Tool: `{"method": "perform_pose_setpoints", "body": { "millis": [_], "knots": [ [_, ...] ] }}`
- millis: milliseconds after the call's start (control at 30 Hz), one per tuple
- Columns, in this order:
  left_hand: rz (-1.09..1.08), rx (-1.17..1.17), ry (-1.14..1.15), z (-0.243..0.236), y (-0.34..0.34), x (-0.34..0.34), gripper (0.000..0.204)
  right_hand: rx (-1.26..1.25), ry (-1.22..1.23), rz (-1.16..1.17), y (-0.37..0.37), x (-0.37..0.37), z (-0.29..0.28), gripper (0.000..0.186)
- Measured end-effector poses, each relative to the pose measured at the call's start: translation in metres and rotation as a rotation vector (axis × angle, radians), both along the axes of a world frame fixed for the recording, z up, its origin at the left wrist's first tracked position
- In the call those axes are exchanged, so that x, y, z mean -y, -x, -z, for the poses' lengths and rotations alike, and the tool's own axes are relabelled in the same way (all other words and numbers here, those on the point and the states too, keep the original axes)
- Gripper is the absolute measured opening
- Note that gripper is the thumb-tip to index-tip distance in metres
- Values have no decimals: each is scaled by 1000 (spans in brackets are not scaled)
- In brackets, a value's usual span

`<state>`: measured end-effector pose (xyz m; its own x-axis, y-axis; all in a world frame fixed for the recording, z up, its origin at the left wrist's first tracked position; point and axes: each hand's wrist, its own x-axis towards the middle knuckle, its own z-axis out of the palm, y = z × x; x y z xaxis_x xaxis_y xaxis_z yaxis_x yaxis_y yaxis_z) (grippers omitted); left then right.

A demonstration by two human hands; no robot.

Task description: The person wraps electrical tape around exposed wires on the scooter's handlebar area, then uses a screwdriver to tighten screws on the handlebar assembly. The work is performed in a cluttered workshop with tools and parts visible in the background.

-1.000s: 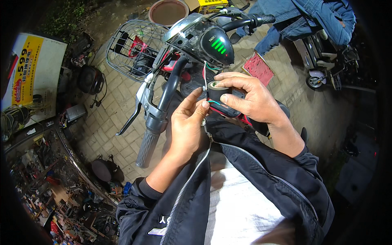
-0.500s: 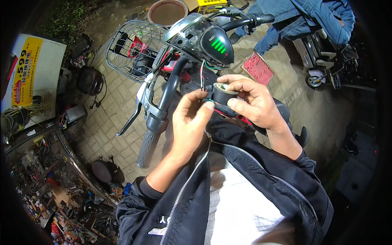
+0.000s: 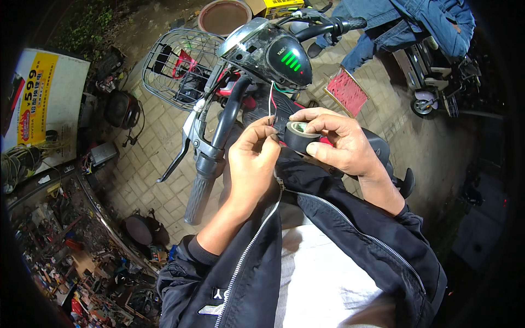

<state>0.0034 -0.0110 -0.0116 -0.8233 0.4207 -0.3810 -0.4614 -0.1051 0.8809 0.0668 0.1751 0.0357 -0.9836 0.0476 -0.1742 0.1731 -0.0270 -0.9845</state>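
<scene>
My right hand point(image 3: 343, 139) grips a roll of black electrical tape point(image 3: 299, 140) between thumb and fingers, its pale core facing up. Just left of it, my left hand point(image 3: 252, 148) is closed in a pinch on thin wires point(image 3: 272, 101), one white and one red, which hang down from the scooter's display housing point(image 3: 268, 52). The wire ends are hidden by my fingertips. The dark display carries lit green bars. Below my left hand's side runs the black handlebar grip point(image 3: 199, 192) with its silver brake lever point(image 3: 183, 139).
A wire basket point(image 3: 178, 68) is fixed ahead of the handlebar. On the paving lies a red tray-like panel point(image 3: 347, 92), near a person in blue clothes point(image 3: 404, 24). Another scooter point(image 3: 421, 82) stands at right. Tools and parts crowd a bin point(image 3: 82, 262) at lower left.
The tape roll has moved slightly down and away from my left hand, so a gap shows between them. My left fingers have closed in more on the wires.
</scene>
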Motion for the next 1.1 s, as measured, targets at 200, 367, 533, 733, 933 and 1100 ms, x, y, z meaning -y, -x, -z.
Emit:
{"method": "perform_pose_setpoints", "body": {
  "millis": [200, 367, 533, 733, 933, 1100],
  "knots": [
    [-4, 254, -249, -4, 5, 0, 13, 76, 105, 1, -1, -8, 1, 24],
    [27, 126, -158, -1, 3, -8, 9, 86, 142, -14, 0, -10, 1, 23],
    [19, 131, -189, 4, 2, -9, 9, 115, 210, 17, -2, -11, 5, 20],
    [-123, 359, -336, 10, 1, -9, 16, 49, 331, 68, 3, -19, 14, 18],
    [-113, 357, -262, 12, 2, -9, 13, 49, 586, -79, 17, -17, 40, 25],
    [-174, 210, -328, 10, 2, -9, 15, 66, 789, -114, 29, -15, 62, 27]
  ]
}}
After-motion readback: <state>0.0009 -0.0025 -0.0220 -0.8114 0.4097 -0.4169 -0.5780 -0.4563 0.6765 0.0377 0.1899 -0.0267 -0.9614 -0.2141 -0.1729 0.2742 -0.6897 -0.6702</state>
